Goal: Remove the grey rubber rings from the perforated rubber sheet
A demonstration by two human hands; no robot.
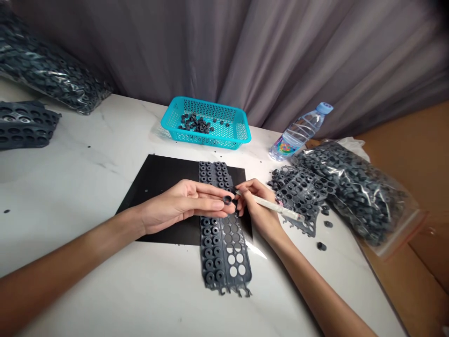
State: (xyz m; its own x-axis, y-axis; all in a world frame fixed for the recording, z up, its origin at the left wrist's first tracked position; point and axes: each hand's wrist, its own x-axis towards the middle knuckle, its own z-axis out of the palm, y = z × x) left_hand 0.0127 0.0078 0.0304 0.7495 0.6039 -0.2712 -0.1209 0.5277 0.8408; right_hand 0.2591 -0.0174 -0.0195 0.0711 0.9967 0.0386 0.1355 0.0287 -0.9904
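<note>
My left hand (189, 201) pinches a small black rubber ring (227, 200) between thumb and fingers. Close beside it, my right hand (257, 201) is closed around a pale, slim pen-like tool (271, 205); the tool's working tip is hard to make out near the fingers. Under both hands lies a dark rubber sheet (212, 248) moulded with rows of ring-shaped parts. Its left columns hold parts, while several round holes show at the lower right. Part of the sheet is hidden by the hands. A black mat (168, 173) lies beneath it.
A turquoise basket (206, 141) with loose black parts stands at the back. To the right are a water bottle (298, 131), a punched-out sheet (298, 192) and a clear bag of parts (361, 187). Another full bag (52, 70) and a sheet (28, 124) lie left.
</note>
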